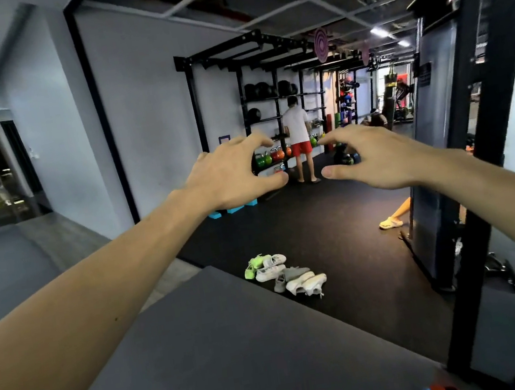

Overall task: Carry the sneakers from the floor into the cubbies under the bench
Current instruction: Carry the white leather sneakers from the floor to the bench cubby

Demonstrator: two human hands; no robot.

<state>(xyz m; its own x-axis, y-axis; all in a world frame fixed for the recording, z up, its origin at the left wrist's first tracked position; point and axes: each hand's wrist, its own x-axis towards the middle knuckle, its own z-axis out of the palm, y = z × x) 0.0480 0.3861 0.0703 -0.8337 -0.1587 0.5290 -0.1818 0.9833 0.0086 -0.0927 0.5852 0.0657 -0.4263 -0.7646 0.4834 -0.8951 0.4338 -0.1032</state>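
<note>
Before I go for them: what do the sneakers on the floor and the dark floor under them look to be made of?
The pale white, grey and lime-green sneakers look like soft knit or mesh fabric, matte with no leather shine, though they are too small to be sure. The dark floor looks like matte rubber matting: flat black, with only faint sheen.

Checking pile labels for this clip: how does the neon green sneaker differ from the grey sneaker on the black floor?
The neon green sneaker lies at the far left end of the pile, away from the bench; the grey sneaker sits mid-pile. The green one is vivid and stands out, while the grey one is muted, close to the white sneakers beside it. Both rest on the floor, touched by neither the left hand nor the right hand.
</note>
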